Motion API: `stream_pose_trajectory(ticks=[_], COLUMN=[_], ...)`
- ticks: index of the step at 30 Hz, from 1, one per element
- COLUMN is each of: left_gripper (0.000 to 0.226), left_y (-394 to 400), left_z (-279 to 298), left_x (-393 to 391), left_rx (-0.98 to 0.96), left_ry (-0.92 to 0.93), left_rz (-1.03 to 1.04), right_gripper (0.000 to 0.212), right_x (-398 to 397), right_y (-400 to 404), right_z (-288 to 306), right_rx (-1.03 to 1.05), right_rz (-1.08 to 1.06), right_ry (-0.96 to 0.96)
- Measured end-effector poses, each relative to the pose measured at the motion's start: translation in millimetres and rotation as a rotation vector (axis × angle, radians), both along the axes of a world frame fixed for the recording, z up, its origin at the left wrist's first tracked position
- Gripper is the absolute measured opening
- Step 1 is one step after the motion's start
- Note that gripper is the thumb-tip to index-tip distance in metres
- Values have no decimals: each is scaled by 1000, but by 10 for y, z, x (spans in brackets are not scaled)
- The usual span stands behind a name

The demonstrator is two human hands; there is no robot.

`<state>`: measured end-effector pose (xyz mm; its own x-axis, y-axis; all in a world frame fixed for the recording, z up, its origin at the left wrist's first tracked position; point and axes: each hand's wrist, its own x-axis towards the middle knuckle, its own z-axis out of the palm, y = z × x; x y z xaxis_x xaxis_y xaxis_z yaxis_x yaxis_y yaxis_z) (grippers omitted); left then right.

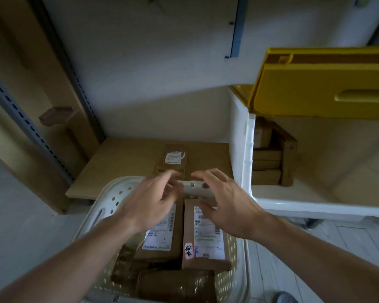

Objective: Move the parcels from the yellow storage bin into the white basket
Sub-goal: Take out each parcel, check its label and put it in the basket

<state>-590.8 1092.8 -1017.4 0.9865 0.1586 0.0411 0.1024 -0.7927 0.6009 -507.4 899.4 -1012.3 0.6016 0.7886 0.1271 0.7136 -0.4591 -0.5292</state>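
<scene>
Two labelled brown cardboard parcels [185,235] inside the perforated white plastic basket [109,200], our left hand [150,204] and right hand [224,206] above it, fingers spread, empty, yellow plastic storage bin [315,88] right of it.

White perforated basket [109,200] holds brown cardboard parcels [162,241] with white barcode labels [208,239], one red-edged sticker [188,250]; yellow bin lid [315,84] over white bin body [247,149]; tan cardboard sheet [123,162].

Two labelled parcels [184,235] lie side by side in the basket [109,200]. Behind it, another parcel [173,162] rests on a board [123,162]. Right, boxes [269,158] sit inside the open storage bin [315,200].
</scene>
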Motion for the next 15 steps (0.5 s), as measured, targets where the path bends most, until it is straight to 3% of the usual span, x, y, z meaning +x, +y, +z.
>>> stream_pose_trajectory(ticks=[7, 15], left_gripper=[30, 33], left_y=[-458, -1028], left_z=[270, 342], left_x=[106, 289], left_rx=[-192, -269], left_ry=[-339, -478], left_rz=[-154, -257], right_gripper=[54, 46], right_x=[20, 277], right_y=[-391, -1022], right_z=[258, 288], right_rx=[318, 373], right_rz=[-86, -313], right_ry=[-21, -14])
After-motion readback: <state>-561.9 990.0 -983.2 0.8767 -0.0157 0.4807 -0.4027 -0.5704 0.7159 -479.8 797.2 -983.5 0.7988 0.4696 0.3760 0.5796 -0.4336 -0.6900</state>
